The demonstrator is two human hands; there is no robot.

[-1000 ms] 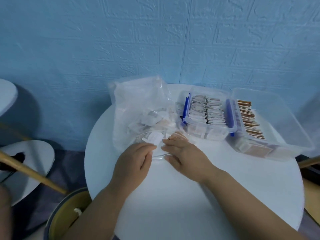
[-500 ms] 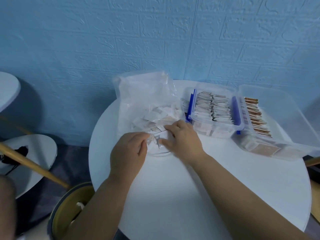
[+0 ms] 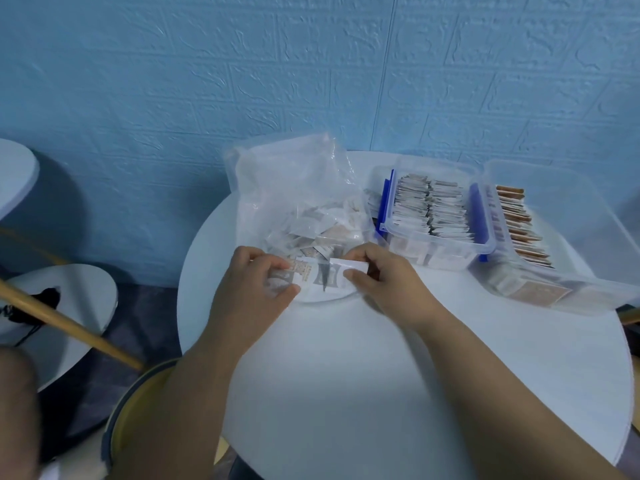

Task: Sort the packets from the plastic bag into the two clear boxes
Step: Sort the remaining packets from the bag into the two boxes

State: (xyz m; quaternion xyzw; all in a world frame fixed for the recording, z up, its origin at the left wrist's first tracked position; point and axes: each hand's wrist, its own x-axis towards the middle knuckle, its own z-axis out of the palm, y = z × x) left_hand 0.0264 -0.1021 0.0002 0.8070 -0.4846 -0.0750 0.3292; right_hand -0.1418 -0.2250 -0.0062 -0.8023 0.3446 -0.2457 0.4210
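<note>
**Head view**

1. Round white table (image 3: 381,393), centre and lower right of the frame; bears all the task items
2. Crumpled clear plastic bag (image 3: 277,181), upper centre, mouth towards the person; loose mixed packets (image 3: 322,230), white and tan, heaped inside
3. Small clear plastic box with blue latches (image 3: 415,252), just right of the bag; white packets filed upright in rows
4. Larger clear plastic box (image 3: 571,209), far right, beside the first box; brown-edged packets filed along its left side
5. Small white printed packets (image 3: 322,275), at the bag's mouth, centre frame, held between both hands; count unclear
6. Left hand (image 3: 252,292): thumb and fingers pinching the left end of those packets
7. Right hand (image 3: 388,285): thumb and fingers pinching the right end

**Hazards, as judged**

- The thin, glossy packets may slip or fan out of so light a pinch once lifted
- Similar prints invite filing in the wrong box
- A hand catching the bag film could drag the bag and spill the heap towards the table edge
</note>
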